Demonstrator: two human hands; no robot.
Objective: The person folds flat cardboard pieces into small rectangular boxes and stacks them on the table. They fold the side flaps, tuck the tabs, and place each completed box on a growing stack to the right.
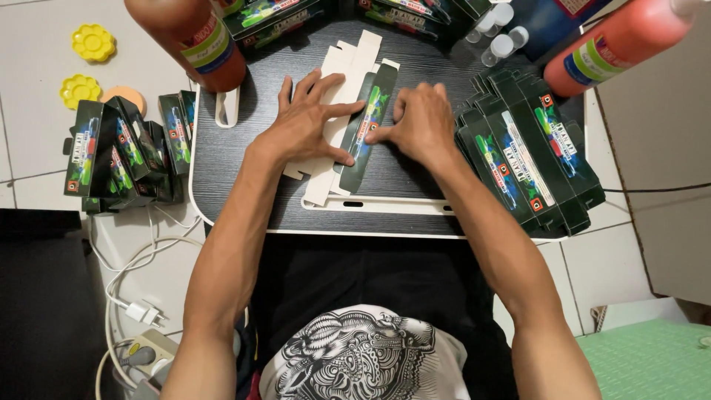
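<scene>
A flat, unfolded carton [348, 111], white inside with a dark green printed strip, lies on the small black lap table [222, 148]. My left hand [307, 118] presses flat on the white part, fingers spread. My right hand [418, 122] has its fingers curled and pushes the green flap [370, 118] over with its fingertips. Both forearms reach in from below.
A stack of flat green cartons [529, 155] fans out on the table's right. Folded green boxes [122, 152] stand on the floor at left, with yellow flower-shaped lids [92, 42]. Two orange bottles [196, 37] [618, 44], small vials [496, 33], and white cables [141, 304] sit around.
</scene>
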